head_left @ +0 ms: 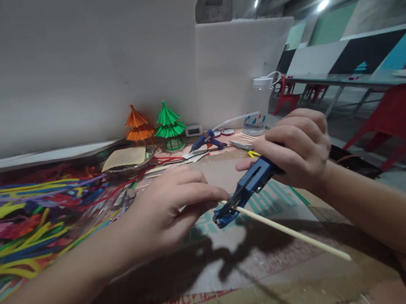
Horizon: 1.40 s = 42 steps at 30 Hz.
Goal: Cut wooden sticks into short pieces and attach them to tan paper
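Presently, the right hand has its fingers closed around the blue cutter; the pale stick lies across the cutter's mouth, long part pointing to four o'clock, and appears not yet cut through. At nine o'clock from there, the left hand has fingers nearly together by the short end; whether they pinch it, I cannot tell. Toward eleven o'clock, a green tower and an orange tower stand, seemingly complete.

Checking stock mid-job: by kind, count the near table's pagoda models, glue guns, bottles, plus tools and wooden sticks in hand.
Orange pagoda model, green pagoda model: 2
Glue gun: 1
Bottle: 1
Pliers-like blue tool: 1
Wooden stick: 1
Total: 6
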{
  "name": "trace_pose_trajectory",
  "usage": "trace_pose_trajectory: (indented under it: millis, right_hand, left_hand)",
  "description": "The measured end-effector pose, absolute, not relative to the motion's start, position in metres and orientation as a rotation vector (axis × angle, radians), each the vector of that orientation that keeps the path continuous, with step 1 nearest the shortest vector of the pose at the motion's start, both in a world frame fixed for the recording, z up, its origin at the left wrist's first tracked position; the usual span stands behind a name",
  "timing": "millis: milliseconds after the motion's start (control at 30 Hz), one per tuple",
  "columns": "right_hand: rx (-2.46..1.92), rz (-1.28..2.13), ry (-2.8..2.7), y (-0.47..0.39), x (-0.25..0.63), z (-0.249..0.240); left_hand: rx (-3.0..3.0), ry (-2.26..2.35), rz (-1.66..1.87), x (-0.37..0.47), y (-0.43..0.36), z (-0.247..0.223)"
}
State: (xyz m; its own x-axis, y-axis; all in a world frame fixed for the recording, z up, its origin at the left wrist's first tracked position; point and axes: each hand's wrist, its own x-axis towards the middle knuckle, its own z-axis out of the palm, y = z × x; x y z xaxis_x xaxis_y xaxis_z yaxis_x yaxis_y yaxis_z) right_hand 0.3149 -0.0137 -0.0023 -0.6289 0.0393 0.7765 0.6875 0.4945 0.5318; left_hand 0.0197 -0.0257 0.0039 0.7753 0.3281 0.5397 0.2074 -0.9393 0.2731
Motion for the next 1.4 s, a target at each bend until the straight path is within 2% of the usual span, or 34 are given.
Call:
trace_pose_trajectory:
  millis: [267, 467, 933, 1100, 1267, 1400]
  right_hand:
    - [-0.462, -1.358, -1.955, -0.014, 0.311, 0.003]
    - [-0.548, -1.362, -1.955, -0.013, 0.311, 0.003]
    - [-0.839, -1.079, -2.097, 0.006, 0.320, -0.012]
    - [-0.681, -0.970, -2.187, 0.014, 0.330, -0.009]
    - [-0.650, -0.914, -2.168, 0.026, 0.337, -0.005]
    - [-0.603, -1.029, -2.092, 0.040, 0.344, -0.003]
  left_hand:
    - [2.806, 0.435, 0.901, 0.019, -0.025, 0.004]
    - [2.797, 0.473, 0.929, 0.019, -0.026, 0.004]
    - [2.991, 0.682, 1.025, 0.023, -0.040, -0.008]
    - [3.121, 0.777, 1.101, 0.022, -0.041, -0.013]
    - [2.927, 0.747, 1.183, 0.018, -0.046, 0.000]
    - [2.551, 0.865, 1.240, 0.017, -0.050, 0.003]
